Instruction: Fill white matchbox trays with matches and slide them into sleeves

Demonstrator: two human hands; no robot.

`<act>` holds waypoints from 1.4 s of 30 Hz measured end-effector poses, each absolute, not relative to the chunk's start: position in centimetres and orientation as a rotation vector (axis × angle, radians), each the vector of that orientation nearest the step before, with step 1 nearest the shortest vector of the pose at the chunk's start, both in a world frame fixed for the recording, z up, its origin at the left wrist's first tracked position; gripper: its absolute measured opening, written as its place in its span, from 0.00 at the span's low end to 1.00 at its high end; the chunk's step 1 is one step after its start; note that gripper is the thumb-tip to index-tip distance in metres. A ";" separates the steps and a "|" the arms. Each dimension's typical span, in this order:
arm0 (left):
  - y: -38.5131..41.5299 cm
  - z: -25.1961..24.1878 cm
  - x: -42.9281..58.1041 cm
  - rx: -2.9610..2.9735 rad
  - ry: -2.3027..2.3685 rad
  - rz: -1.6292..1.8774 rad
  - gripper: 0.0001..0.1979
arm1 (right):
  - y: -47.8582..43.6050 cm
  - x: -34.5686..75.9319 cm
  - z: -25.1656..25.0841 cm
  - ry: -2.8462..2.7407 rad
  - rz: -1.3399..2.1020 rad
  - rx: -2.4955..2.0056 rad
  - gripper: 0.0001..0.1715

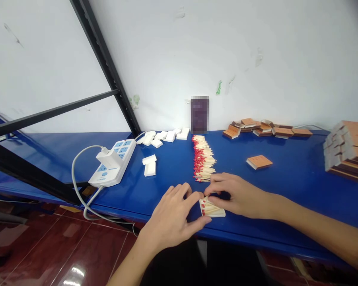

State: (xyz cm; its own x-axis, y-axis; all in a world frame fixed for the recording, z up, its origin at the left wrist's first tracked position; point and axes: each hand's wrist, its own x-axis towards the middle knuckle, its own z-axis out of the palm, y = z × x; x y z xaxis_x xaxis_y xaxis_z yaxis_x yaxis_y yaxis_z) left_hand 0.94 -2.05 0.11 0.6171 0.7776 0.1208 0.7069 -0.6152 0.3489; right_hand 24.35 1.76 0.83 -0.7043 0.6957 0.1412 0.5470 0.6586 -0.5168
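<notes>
Right now I see 2 hands at the near edge of the blue table, both on 1 small white matchbox tray holding red-tipped matches. The left hand has its fingers curled and close together, with the fingertips at the tray's left end and the thumb lying along its near side. The right hand covers the tray's far side, its thumb and forefinger pinched together at the far left corner; I cannot tell whether a match sits between them.

Just behind the hands lies 1 long heap of loose matches, too many to count. To its left lie 2 empty white trays side by side, and by the wall a row of about 7 more. I also see 1 white power strip with 1 plug in it.

To the right, 1 brown sleeve lies alone. Roughly 8 are scattered by the wall, and 1 tall stack stands at the far right. 1 dark box leans upright against the wall.
</notes>
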 end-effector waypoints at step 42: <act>-2.1 0.0 0.7 2.537 1.198 0.406 0.16 | 1.9 25.3 0.7 -2.544 0.172 -0.937 0.12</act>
